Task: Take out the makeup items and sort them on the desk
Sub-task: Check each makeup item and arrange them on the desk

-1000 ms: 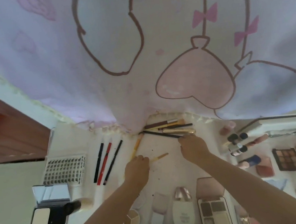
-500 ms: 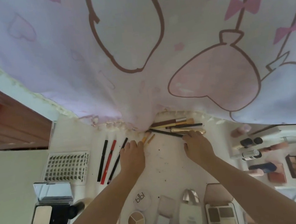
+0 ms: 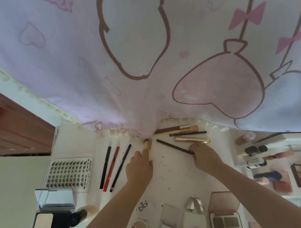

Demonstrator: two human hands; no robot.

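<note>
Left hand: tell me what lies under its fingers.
Under the left hand, two small yellow-handled brushes poke out beyond the fingertips toward the curtain hem. Their lower handles are covered by the fingers, so I cannot tell how they are held.

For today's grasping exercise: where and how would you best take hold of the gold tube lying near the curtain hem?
Pinch the gold tube at its middle, across its narrow width, coming straight down from above. It lies flat on the desk, long axis left to right, with bare surface in front. The right hand is already beside its near edge, so that hand probably suits.
</note>
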